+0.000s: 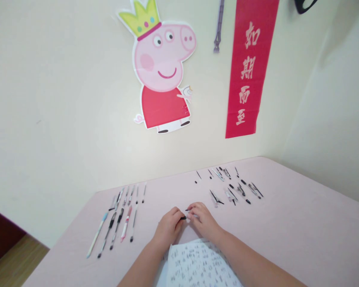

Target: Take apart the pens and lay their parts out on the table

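Observation:
My left hand (169, 226) and my right hand (206, 224) are close together above the table, past the top edge of a handwritten sheet (200, 263). Pinched in my left fingers is a dark pen part (183, 217), its end pointing at the other hand. My right thumb and fingers are closed on a pale, clear-looking pen part (192, 215). A small dark tip (187, 210) shows at the right fingertips. Fingers cover most of both parts, and I cannot tell whether they touch.
Whole-looking pens lie in two rows at left, among them a blue-and-white pen (97, 235), a black-grip pen (117, 229) and a pink pen (126, 224). Loose pen parts (216, 198) lie in groups at right. The pink table (287, 223) meets the wall behind.

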The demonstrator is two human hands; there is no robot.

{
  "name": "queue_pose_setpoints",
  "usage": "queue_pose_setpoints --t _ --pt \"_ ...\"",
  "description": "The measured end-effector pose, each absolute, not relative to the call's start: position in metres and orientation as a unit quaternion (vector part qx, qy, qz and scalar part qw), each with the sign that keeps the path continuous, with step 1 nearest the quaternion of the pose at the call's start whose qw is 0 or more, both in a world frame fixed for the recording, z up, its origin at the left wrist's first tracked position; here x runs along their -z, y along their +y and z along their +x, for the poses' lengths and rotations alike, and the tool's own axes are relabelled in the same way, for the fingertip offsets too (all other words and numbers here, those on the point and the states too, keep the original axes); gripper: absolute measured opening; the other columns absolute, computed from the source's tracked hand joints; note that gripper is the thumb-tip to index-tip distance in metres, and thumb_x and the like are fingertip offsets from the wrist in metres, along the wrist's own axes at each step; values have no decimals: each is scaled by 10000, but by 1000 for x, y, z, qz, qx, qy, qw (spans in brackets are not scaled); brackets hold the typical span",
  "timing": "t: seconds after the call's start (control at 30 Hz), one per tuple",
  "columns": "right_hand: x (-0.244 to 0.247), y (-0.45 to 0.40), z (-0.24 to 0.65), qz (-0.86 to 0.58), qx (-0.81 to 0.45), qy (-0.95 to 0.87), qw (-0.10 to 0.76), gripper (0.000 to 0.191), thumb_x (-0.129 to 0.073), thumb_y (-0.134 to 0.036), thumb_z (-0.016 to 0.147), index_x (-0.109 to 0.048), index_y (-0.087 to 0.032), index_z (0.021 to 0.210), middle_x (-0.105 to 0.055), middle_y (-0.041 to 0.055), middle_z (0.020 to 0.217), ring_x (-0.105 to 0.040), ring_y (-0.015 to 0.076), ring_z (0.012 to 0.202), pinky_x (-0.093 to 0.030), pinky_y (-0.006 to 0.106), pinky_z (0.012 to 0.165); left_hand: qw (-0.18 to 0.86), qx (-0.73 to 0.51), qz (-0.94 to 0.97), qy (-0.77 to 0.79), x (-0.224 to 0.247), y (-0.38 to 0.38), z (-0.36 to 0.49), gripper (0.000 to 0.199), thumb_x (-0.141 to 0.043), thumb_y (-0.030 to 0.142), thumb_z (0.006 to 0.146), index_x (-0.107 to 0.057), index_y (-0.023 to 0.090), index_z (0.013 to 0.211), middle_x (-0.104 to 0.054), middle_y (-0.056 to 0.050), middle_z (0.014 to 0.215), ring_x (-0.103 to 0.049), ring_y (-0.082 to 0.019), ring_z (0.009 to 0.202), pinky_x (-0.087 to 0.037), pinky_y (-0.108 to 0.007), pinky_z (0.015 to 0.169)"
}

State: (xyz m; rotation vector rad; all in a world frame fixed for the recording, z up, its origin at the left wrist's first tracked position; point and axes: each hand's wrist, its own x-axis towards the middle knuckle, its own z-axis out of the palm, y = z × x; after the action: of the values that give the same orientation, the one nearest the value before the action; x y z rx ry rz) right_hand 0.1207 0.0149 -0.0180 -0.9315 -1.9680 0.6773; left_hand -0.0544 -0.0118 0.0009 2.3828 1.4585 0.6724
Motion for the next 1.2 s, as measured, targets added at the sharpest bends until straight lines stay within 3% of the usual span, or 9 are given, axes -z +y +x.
queue_pose_setpoints --t 0.27,0.43,0.53,0.73,0.93,1.03,1.2 --pt "17 13 122 -359 -268 -783 433 168 -576 -70 701 -596 -209 793 -585 50 958 -489 196 971 -377 363 872 135 -240 822 499 -2 -12 -53 191 -417 194 837 -600 206 889 -548 -33 865 -543 -139 781 -427 -243 702" --pt "15 12 121 -373 -267 -783 421 66 -576 -141 745 -608 -197 758 -592 61 941 -500 196 951 -384 356 865 131 -228 823 503 -2 -12 -53 183 -416 178 835 -591 202 882 -547 -33 871 -539 -137 778 -421 -237 698" --pt "15 12 121 -378 -265 -785 414 128 -531 -130 773 -609 -192 693 -596 62 924 -505 189 937 -386 350 858 128 -225 823 506 -1 -13 -53 179 -420 166 830 -588 202 883 -547 -34 874 -539 -138 779 -419 -237 695" --pt "17 13 120 -363 -263 -781 434 143 -564 -79 705 -593 -204 770 -589 50 949 -496 195 958 -388 358 863 125 -239 824 499 -1 -13 -54 179 -410 210 851 -585 196 883 -548 -41 873 -537 -142 775 -422 -242 689" --pt "16 14 121 -371 -261 -785 422 62 -564 -174 766 -620 -193 746 -595 66 934 -494 201 953 -389 361 858 124 -233 827 497 0 -12 -54 184 -416 178 834 -586 191 903 -546 -43 881 -537 -144 787 -428 -249 704" --pt "16 14 121 -366 -257 -792 416 154 -514 -136 789 -627 -193 703 -599 65 908 -502 193 929 -391 350 841 124 -229 829 494 -1 -13 -54 194 -411 167 831 -583 197 916 -547 -41 885 -538 -146 803 -431 -252 718" --pt "18 14 122 -360 -259 -781 440 142 -554 -73 714 -598 -202 755 -588 56 943 -495 198 962 -380 351 857 118 -224 830 498 -2 -13 -54 215 -384 197 853 -592 192 905 -555 -48 868 -541 -151 786 -432 -260 707"
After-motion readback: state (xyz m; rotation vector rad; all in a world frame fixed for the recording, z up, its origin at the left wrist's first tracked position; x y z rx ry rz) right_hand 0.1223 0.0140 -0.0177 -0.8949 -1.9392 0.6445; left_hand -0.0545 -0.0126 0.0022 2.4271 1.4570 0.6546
